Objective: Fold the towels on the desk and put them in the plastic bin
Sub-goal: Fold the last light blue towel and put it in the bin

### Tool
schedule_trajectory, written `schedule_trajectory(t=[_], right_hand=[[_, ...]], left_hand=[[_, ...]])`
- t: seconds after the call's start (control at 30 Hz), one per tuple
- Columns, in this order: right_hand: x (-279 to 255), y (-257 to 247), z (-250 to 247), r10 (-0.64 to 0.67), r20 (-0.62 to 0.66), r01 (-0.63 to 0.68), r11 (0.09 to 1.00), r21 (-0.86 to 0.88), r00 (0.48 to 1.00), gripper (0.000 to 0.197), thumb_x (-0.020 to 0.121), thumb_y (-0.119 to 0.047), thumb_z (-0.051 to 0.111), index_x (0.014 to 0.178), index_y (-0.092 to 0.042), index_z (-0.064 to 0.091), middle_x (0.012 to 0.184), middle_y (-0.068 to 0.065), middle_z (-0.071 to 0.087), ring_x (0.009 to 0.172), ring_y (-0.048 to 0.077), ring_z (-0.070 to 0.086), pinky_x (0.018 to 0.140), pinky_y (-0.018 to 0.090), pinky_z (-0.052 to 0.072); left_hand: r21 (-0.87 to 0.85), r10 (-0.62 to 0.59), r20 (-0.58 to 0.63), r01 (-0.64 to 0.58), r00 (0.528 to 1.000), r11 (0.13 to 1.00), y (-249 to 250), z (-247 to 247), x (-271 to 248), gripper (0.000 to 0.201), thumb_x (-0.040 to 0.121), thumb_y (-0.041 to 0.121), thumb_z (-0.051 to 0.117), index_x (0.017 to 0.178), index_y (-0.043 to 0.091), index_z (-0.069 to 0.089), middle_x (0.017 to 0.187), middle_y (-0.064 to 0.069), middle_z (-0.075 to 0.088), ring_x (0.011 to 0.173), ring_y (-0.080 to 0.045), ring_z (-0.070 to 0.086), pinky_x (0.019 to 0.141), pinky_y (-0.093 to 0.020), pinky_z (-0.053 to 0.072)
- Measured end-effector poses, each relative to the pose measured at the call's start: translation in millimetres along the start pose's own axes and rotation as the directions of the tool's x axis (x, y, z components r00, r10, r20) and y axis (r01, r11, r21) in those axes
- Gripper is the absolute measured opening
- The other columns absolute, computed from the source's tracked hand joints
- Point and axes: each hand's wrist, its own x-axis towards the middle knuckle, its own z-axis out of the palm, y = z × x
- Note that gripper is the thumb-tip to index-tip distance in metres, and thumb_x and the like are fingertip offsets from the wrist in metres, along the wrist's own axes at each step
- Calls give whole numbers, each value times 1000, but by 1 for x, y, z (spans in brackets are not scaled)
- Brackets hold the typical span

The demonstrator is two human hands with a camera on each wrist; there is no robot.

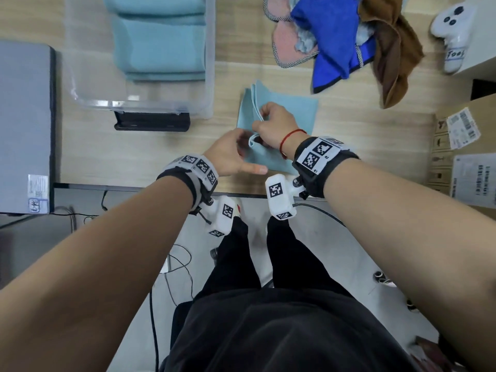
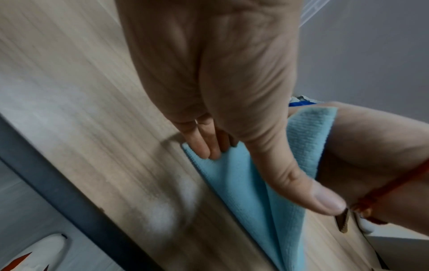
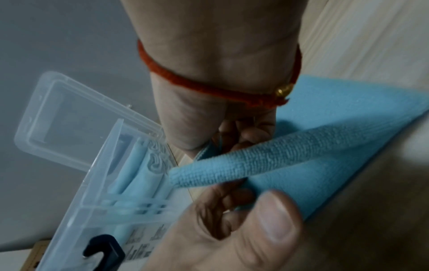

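Both forearms reach over the near edge of the counter (image 1: pixel 161 157), each wearing a dark wrist strap with black-and-white marker tags. On the counter just beyond that edge lies the light blue towel (image 1: pixel 290 108), partly folded, with loose layers standing up along its left side. The left hand (image 1: pixel 230 154) sits at the towel's near left corner; its fingers (image 2: pixel 204 144) press down on the cloth with the thumb stretched out, so this grip is slack and closed on nothing. The right hand (image 1: pixel 273 124), a red string around its wrist, curls over the towel's left edge and pinches a raised fold between fingers and thumb.

Left of the towel stands the clear plastic bin (image 1: pixel 209 76), already holding a row of folded light blue towels (image 1: pixel 158 38). A black clip (image 1: pixel 151 122) lies against the bin's near wall. Beyond the towel, a heap of unfolded cloths (image 1: pixel 343 41) in pink, blue and brown lies on the counter. Right of that heap rests a white controller (image 1: pixel 453 30), and cardboard boxes (image 1: pixel 464 146) stand right of the towel. A grey laptop (image 1: pixel 24 124) lies left of the bin.
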Motion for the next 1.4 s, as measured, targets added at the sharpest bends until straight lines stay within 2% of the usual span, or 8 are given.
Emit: schedule_trajectory(t=[0.23, 0.33, 0.5, 0.83, 1.0, 1.1, 1.27, 1.4], right_hand=[[-1, -2, 3, 63, 136, -62, 998, -12, 989, 24, 91, -44, 56, 95, -20, 54, 71, 0, 70, 48, 15, 57, 43, 21, 38], [-1, 3, -5, 57, 94, -53, 998, -42, 994, 20, 91, -40, 55, 87, -21, 55, 74, 2, 71, 52, 17, 58, 48, 23, 41], [5, 23, -22, 44, -12, -46, 991, -124, 999, 12, 87, -35, 56, 79, -27, 53, 83, 2, 71, 65, 21, 60, 65, 29, 52], [-5, 74, -49, 131, -80, -144, 971, -189, 988, 23, 83, -23, 55, 105, -22, 54, 102, 7, 60, 85, 32, 65, 79, 39, 56], [-18, 93, -57, -135, -63, 101, 921, -376, 989, 38, 81, -19, 63, 117, -21, 52, 112, 6, 56, 101, 27, 57, 85, 36, 49], [-25, 99, -56, -380, 56, 354, 786, -507, 923, 56, 77, -22, 73, 129, -23, 51, 133, 5, 44, 121, 27, 44, 97, 40, 44], [-34, 116, -39, -342, 218, 400, 677, -618, 914, 72, 87, -53, 60, 148, -34, 28, 163, -2, 6, 150, 21, 3, 118, 48, 12], [-40, 128, -37, -303, 219, 371, 676, -637, 927, 94, 78, -44, 73, 152, -35, 16, 163, -7, -6, 150, 20, -6, 119, 52, 7]], left_hand=[[1, -40, -15, 40, 999, 999, 4, -11, 1, 78, 55, 39, 93, 116, 25, 46, 117, 10, 59, 107, -3, 58, 92, -23, 49], [-50, -52, -66, 49, 996, 998, 5, -12, 3, 49, 70, 32, 86, 100, 27, 47, 107, 6, 63, 101, -11, 63, 85, -26, 53], [51, -83, -200, 95, 976, 994, -1, -11, 14, 34, 90, 30, 62, 112, 8, 49, 100, -11, 68, 95, -34, 65, 83, -43, 52], [289, -19, -377, 137, 926, 947, 0, -2, 20, 34, 79, 24, 76, 97, 19, 47, 77, 2, 58, 71, -16, 56, 69, -27, 45], [432, 28, -414, 170, 910, 885, 9, 7, 19, 31, 84, 21, 69, 106, 10, 50, 85, -2, 57, 78, -20, 54, 68, -27, 37], [475, 27, -452, 215, 892, 853, 15, 11, 16, 31, 90, 18, 63, 114, 6, 49, 94, -4, 54, 82, -20, 50, 69, -29, 36], [483, 8, -480, 258, 877, 837, 17, 14, 16, 28, 92, 16, 59, 114, 4, 47, 94, -7, 54, 81, -22, 49, 67, -31, 36], [451, -3, -496, 261, 868, 853, 16, 17, 19, 27, 94, 12, 56, 116, 1, 47, 96, -8, 52, 83, -22, 48, 67, -30, 34]])
